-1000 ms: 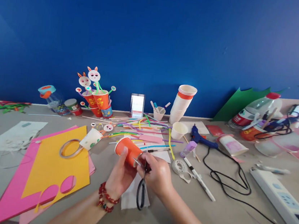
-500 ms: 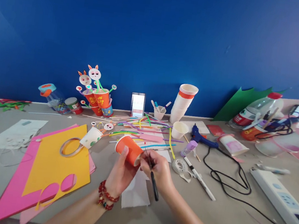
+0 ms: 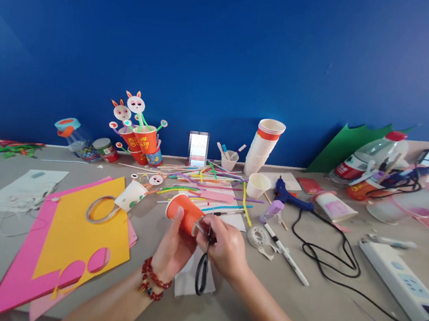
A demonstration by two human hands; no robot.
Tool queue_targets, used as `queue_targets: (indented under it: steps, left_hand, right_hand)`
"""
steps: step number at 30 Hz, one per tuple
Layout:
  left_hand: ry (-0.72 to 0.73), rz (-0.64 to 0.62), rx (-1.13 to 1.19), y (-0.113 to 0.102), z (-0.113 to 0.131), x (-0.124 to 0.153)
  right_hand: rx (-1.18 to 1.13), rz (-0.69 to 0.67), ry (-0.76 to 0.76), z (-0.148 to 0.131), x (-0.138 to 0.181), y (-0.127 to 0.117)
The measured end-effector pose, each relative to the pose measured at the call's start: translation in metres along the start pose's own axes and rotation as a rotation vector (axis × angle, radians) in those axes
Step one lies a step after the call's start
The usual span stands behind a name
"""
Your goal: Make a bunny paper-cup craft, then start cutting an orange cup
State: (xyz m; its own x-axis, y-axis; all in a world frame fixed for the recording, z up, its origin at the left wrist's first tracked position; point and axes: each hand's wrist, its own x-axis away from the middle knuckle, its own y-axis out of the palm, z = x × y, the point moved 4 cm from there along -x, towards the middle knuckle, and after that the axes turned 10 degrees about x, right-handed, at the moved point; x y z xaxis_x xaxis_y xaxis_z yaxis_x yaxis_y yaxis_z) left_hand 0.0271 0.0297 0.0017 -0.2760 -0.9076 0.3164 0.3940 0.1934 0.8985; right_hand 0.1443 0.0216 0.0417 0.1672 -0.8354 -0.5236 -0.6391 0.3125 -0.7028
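Note:
My left hand (image 3: 173, 246) is wrapped round an orange paper cup (image 3: 184, 212) held on its side above the grey table (image 3: 298, 306), bottom pointing away from me. My right hand (image 3: 226, 248) grips black-handled scissors (image 3: 202, 263), handles hanging down, blades at the cup's rim. A red bead bracelet (image 3: 152, 279) sits on my left wrist. White paper (image 3: 188, 279) lies on the table under both hands.
Yellow (image 3: 72, 237) and pink card sheets lie at left with a tape ring (image 3: 99, 209). Coloured straws (image 3: 203, 185), a cup stack (image 3: 263, 148), bunny cups (image 3: 141, 138), a blue glue gun (image 3: 290, 197) with its cord, a marker (image 3: 287, 255) and a power strip (image 3: 402, 285) lie about.
My right hand has turned the scissors, so the handles hang down again instead of pointing right. The cup has barely moved.

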Motion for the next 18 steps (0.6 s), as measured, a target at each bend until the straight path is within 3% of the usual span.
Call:
queue_targets:
  steps: [4,12,18]
  left_hand:
    - [-0.022,-0.019,0.020,-0.002,-0.002,-0.001]
    - [-0.001,-0.023,0.082,0.002,0.000,-0.001]
    - [-0.040,-0.004,0.066,0.001,-0.002,0.002]
  right_hand:
    - [0.013,-0.012,-0.043,-0.001,0.000,-0.001]
    - [-0.156,-0.022,0.157,0.013,0.004,0.006]
    - [-0.100,-0.017,0.004,0.004,0.002,0.001]
